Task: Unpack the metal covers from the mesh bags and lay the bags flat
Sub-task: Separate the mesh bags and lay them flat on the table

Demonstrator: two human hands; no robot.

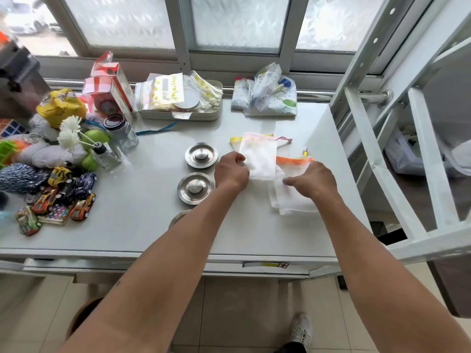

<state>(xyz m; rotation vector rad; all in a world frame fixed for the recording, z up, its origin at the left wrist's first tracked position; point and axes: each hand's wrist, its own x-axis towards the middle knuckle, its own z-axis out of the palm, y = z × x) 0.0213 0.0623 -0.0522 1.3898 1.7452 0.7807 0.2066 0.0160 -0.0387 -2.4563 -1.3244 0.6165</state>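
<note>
Bright room, frosted windows at the back. In front, a white surface, crowded on the left with toy cars and a glass jar.

From the head camera: two metal covers out of their bags, knobs up, near the middle. Far cover and near cover, close together but apart. Maybe a third cover peeking out from under the left arm, mostly hidden.

To the right of the covers, three mesh bags. Pink-topped bag lying over a yellow-topped bag. Orange-topped bag just beside, touching the pink one.

Left hand with fingers pinched tight on the left edge of the pink-topped bag. Right hand down on the orange-topped bag, fingers tucked out of sight. Cannot tell whether gripping or only pressing.

Looks near the end: flattening, not unpacking.

Things to watch out for:
- Bumping the hidden third cover with the left arm. Could slide to the front edge and drop to the floor.
- Tugging the pink-topped bag sideways. Could drag the yellow-topped bag along and bunch it up.
- Snagging the strings and wrinkling the thin mesh.
- Leaving the bags piled up, not truly flat.
</note>
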